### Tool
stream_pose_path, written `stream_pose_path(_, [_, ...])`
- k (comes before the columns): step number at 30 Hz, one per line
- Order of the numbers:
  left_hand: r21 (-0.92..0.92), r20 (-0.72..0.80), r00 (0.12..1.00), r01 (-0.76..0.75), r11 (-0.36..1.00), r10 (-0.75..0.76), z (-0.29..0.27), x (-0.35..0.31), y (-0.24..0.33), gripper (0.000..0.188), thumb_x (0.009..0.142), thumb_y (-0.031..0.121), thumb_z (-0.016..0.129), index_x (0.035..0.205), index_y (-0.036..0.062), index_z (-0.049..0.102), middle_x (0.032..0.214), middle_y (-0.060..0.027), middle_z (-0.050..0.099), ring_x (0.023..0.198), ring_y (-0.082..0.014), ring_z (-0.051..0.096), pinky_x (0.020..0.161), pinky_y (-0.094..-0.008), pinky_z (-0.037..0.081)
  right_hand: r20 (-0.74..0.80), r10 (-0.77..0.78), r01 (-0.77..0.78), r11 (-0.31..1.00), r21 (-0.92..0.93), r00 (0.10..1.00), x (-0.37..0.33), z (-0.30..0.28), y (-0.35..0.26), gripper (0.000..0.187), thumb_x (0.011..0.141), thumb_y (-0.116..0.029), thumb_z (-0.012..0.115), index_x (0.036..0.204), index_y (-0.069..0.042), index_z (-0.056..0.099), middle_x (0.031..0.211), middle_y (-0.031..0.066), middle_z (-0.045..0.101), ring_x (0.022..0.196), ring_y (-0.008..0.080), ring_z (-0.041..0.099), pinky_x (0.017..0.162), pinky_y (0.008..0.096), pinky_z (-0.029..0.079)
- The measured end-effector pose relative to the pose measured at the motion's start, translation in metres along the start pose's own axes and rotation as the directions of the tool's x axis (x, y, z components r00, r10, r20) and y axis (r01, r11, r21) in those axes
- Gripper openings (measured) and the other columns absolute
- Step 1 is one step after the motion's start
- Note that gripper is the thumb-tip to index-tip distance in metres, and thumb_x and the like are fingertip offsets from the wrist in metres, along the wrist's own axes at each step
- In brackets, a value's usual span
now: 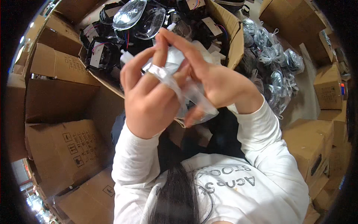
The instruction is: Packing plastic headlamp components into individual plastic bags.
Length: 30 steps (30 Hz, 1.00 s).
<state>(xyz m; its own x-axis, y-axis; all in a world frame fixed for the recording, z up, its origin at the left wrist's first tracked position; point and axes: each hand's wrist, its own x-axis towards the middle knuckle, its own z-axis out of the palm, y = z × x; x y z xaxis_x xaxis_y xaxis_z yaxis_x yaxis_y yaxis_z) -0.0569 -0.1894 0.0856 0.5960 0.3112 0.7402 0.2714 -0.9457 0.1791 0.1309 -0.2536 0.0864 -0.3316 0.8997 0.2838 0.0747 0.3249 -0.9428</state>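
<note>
Both hands are raised in front of my chest and work on a clear plastic bag. A twisted strip of the bag runs across the fingers of my left hand, which are bent around it. My right hand closes on the bag from the other side, its fingertips meeting those of the left at the top. What the bag contains is mostly hidden behind the hands. Just beyond them, an open cardboard box holds several black parts with white labels and thin coloured wires. Clear domed lens covers lie on top.
On the right, a heap of clear bags with dark and shiny parts lies beside the box. Open cartons line the left side, and more cardboard boxes stand on the right.
</note>
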Motion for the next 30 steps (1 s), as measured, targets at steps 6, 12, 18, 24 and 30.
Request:
stream_pose_path(6, [-0.408, 0.308, 0.951, 0.131, 0.904, 0.001, -0.011, 0.006, -0.009, 0.009, 0.074, 0.011, 0.071, 0.078, 0.0069, 0.064, 0.109, -0.0081, 0.072, 0.111, -0.0318, 0.059, 0.102, -0.0466, 0.034, -0.604, 0.072, -0.333, 0.883, -0.332, 0.794, 0.005, -0.054, 0.033, 0.048, 0.081, 0.002, 0.067, 0.127, -0.009, 0.065, 0.069, -0.0015, 0.057, 0.063, 0.0074, 0.054, 0.058, 0.0227, 0.044])
stream_pose_path(12, [-0.564, 0.437, 0.899, 0.24, 0.79, 0.04, -0.001, 0.011, -0.009, 0.014, 0.078, 0.009, 0.071, 0.07, 0.0056, 0.061, 0.073, -0.0063, 0.055, 0.077, -0.0242, 0.058, 0.092, -0.0407, 0.036, -0.774, 0.003, -0.518, 0.744, -0.421, 0.633, 0.002, -0.112, 0.142, 0.026, 0.082, -0.028, 0.077, 0.101, -0.01, 0.075, 0.073, 0.0042, 0.068, 0.066, 0.017, 0.064, 0.065, 0.0331, 0.051])
stream_pose_path(18, [-0.872, 0.487, 0.754, 0.449, -0.194, -0.441, -0.006, -0.006, -0.023, 0.019, 0.095, 0.005, 0.056, 0.096, -0.0077, 0.07, 0.092, -0.016, 0.072, 0.085, -0.0225, 0.068, 0.082, -0.0332, 0.051, -0.257, 0.218, -0.166, 0.963, 0.211, 0.941, -0.008, -0.09, 0.1, 0.051, 0.075, -0.055, 0.084, 0.083, -0.005, 0.075, 0.078, 0.0026, 0.069, 0.073, 0.0088, 0.065, 0.071, 0.026, 0.051])
stream_pose_path(24, [-0.22, 0.164, 0.986, 0.04, 0.975, -0.003, -0.001, -0.009, -0.018, 0.032, 0.072, -0.003, 0.069, 0.099, 0.0132, 0.075, 0.109, -0.0035, 0.073, 0.115, -0.0288, 0.06, 0.098, -0.0421, 0.042, -0.05, 0.068, -0.052, 0.961, 0.273, 0.996, 0.002, -0.022, 0.052, 0.039, 0.073, -0.027, 0.092, 0.1, -0.005, 0.074, 0.09, -0.0007, 0.071, 0.084, 0.0095, 0.065, 0.078, 0.0251, 0.052])
stream_pose_path(30, [-0.181, 0.086, 0.996, 0.032, 0.983, -0.016, 0.004, -0.009, -0.017, 0.028, 0.072, 0.012, 0.078, 0.099, 0.0182, 0.071, 0.093, 0.0024, 0.07, 0.098, -0.0271, 0.057, 0.093, -0.0455, 0.04, 0.012, 0.057, -0.053, 0.975, -0.217, 0.998, 0.008, -0.02, 0.048, 0.027, 0.081, -0.015, 0.085, 0.1, 0.0, 0.073, 0.085, 0.0012, 0.072, 0.079, 0.0069, 0.062, 0.075, 0.0253, 0.052])
